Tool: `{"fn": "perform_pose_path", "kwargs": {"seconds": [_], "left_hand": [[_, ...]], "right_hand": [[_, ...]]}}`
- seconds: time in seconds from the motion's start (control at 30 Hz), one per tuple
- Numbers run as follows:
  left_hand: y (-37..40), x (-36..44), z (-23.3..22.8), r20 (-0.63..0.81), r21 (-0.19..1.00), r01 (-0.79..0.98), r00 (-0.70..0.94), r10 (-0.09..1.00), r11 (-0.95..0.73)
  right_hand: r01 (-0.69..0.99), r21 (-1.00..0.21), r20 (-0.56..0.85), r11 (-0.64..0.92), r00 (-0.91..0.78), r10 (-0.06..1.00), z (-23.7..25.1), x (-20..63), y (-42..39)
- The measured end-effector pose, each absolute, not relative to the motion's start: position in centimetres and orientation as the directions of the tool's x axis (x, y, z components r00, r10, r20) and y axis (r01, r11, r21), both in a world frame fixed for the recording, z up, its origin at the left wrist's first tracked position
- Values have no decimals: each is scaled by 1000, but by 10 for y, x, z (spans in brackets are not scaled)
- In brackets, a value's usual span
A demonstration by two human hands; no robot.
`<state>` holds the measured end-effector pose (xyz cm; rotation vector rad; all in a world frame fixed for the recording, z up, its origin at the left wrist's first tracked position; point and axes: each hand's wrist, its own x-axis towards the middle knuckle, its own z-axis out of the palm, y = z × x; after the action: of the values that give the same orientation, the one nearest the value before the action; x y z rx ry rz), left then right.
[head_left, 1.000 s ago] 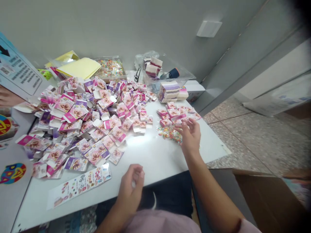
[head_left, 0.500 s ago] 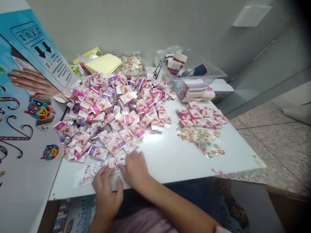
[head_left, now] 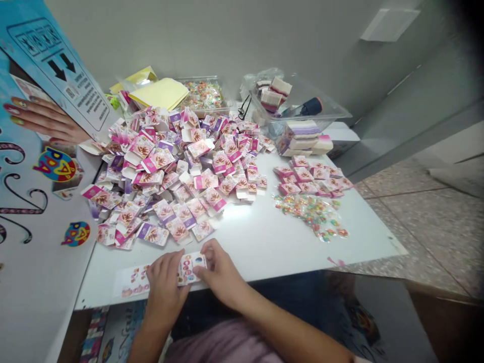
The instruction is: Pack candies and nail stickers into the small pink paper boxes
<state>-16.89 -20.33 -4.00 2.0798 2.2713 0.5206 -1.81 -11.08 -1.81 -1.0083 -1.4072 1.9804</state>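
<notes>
A long printed paper leaflet (head_left: 191,268) lies at the table's front edge, with small round pictures on it. Its left end rests flat on the table, while the right part looks bent up between my hands. My left hand (head_left: 167,275) is closed over the middle of the leaflet, fingers on top and thumb at the near edge. At the right end, my right hand (head_left: 221,273) pinches the paper between thumb and fingers. Just beyond my hands spreads a large heap of small pink and purple printed boxes (head_left: 177,171), many with flaps up.
Small filled bags (head_left: 312,214) and a group of pink boxes (head_left: 308,176) lie at the right. Behind are clear plastic trays (head_left: 321,115), stacked leaflets (head_left: 300,136), scissors (head_left: 244,108) and yellow sheets (head_left: 161,93). A large printed carton (head_left: 45,191) stands at the left.
My right hand has shifted slightly right and now pinches the leaflet's end. The leaflet's right part has risen from the table. My left hand has closed over its middle.
</notes>
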Motion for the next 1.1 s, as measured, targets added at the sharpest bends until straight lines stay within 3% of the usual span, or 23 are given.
{"fn": "perform_pose_path", "kwargs": {"seconds": [0.07, 0.2, 0.4, 0.47, 0.57, 0.6, 0.67, 0.73, 0.77, 0.87, 0.97, 1.03, 1.1], "left_hand": [[-205, -175, -41, 199, 241, 969, -96, 975, 46], [-205, -186, -41, 211, 228, 972, -106, 972, 57], [-198, -203, -26, 333, 196, 980, -94, 938, 28], [-194, -190, -17, 425, 285, 957, -77, 902, -52], [-178, -142, -1, 510, 563, 789, -95, 855, -248], [-169, -121, 4, 415, 688, 678, -77, 906, -258], [-149, -78, 12, 60, 900, 435, -45, 997, -35], [-128, -45, 17, -201, 959, 212, 41, 979, 188], [-119, -35, 18, -263, 961, 85, -22, 965, 264], [-100, -26, 21, -294, 889, -367, 0, 956, 274], [-92, -31, 24, -224, 824, -509, 108, 969, 248], [-89, -29, 24, -271, 866, -414, 84, 959, 281], [-88, -20, 24, -315, 901, -315, 0, 949, 299]], "right_hand": [[-28, -909, -313, -415, -610, 728, -16, -14, -113], [-95, -908, -284, -407, -575, 767, -2, 13, -105], [-100, -991, -59, -84, -234, 970, 15, 92, -62], [-46, -999, 23, 15, -193, 981, 22, 115, -52], [107, -982, 116, 153, -294, 949, 39, 132, -50], [150, -963, 157, 223, -359, 920, 45, 133, -52], [172, -903, 288, 393, -438, 852, 57, 133, -55], [151, -816, 460, 557, -413, 786, 66, 133, -55], [146, -769, 528, 622, -404, 747, 70, 134, -55], [166, -666, 512, 727, -608, 607, 76, 140, -53], [179, -662, 329, 728, -804, 496, 71, 144, -58], [171, -714, 370, 679, -731, 574, 57, 140, -65], [214, -780, 458, 589, -446, 769, 36, 133, -72]]}}
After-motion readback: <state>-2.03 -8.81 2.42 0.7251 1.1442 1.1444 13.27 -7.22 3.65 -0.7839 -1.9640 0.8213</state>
